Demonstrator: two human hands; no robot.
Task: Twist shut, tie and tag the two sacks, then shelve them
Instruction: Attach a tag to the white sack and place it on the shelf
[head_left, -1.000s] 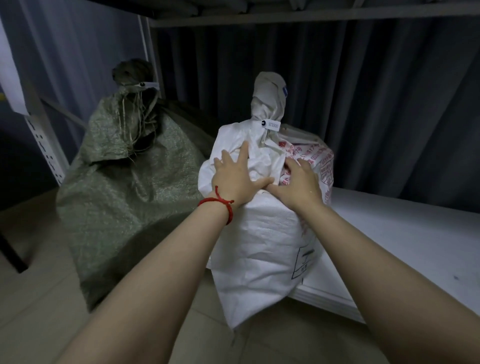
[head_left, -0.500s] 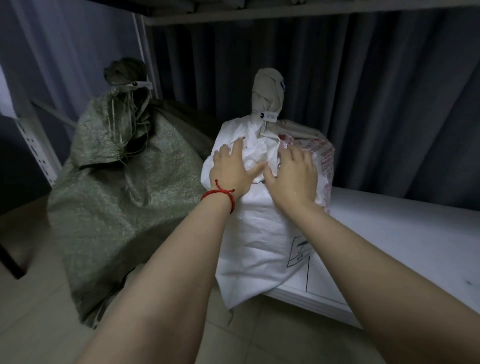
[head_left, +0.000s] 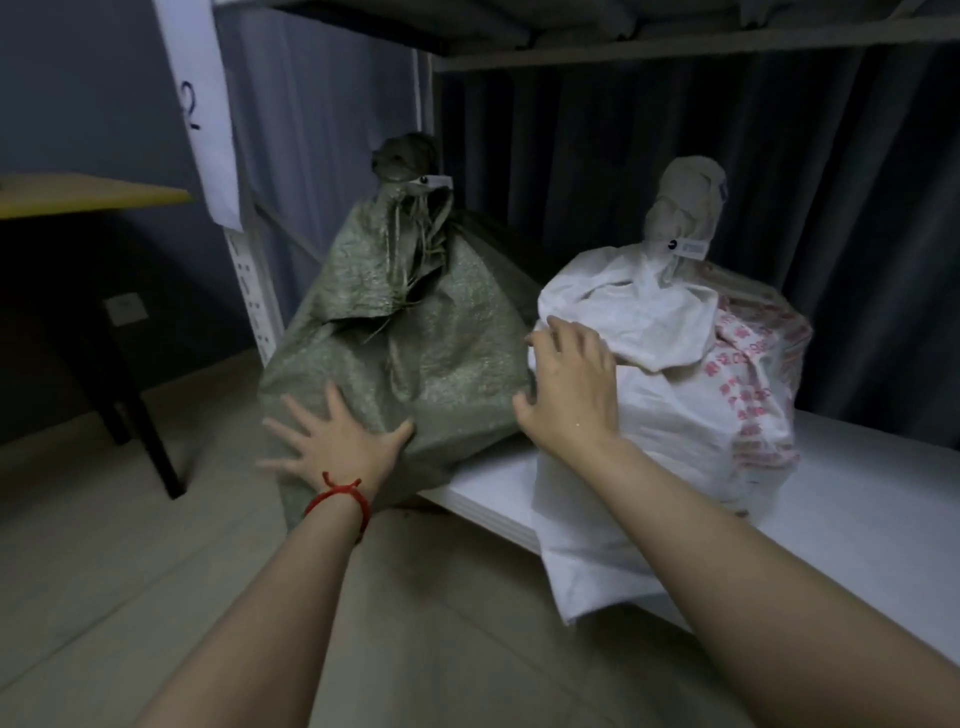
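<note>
A green woven sack (head_left: 415, 332) stands at the left end of the low white shelf (head_left: 857, 499), its neck twisted, tied and carrying a white tag (head_left: 434, 182). To its right stands a white sack (head_left: 675, 395) with red print, also tied and tagged (head_left: 688, 247); its lower corner hangs over the shelf's front edge. My left hand (head_left: 337, 441), with a red string at the wrist, presses flat with spread fingers on the green sack's lower front. My right hand (head_left: 571, 384) rests with loosely bent fingers on the white sack's left shoulder.
A white rack post (head_left: 249, 291) with a paper sheet marked 2 (head_left: 202, 104) rises left of the green sack. A yellow-topped table (head_left: 88, 200) with a black leg stands further left. An upper shelf board (head_left: 675, 41) runs overhead; dark curtains hang behind. Tiled floor lies below.
My left hand left the white sack and moved down to the green sack's lower front. My right hand shifted to the white sack's left side. The view swung left.
</note>
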